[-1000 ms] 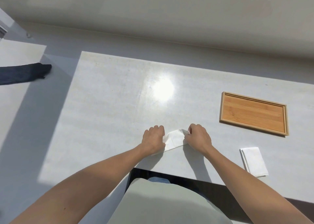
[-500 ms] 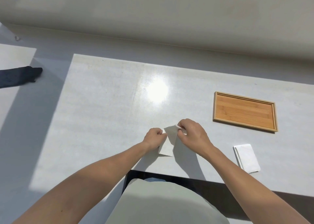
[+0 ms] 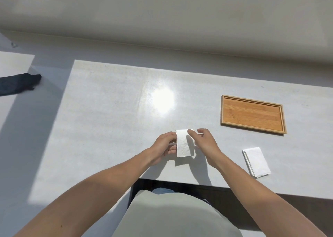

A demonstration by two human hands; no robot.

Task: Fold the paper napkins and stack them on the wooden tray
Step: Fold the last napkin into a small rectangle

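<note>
Left hand (image 3: 163, 145) pinches folded napkin (image 3: 183, 144) edge, lifted off table (image 3: 108, 119); right hand (image 3: 202, 140) pinches far corner. Thin paper: fold may spring open, tear. Wooden tray (image 3: 280, 118) empty, far right.

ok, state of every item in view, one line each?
held napkin: folded, lifted off the table, gripped by both hands
left hand: pinching its left edge
right hand: pinching its top right corner
wooden tray: empty
napkin pile: flat on table, near tray
dark cloth: lying far left
</note>
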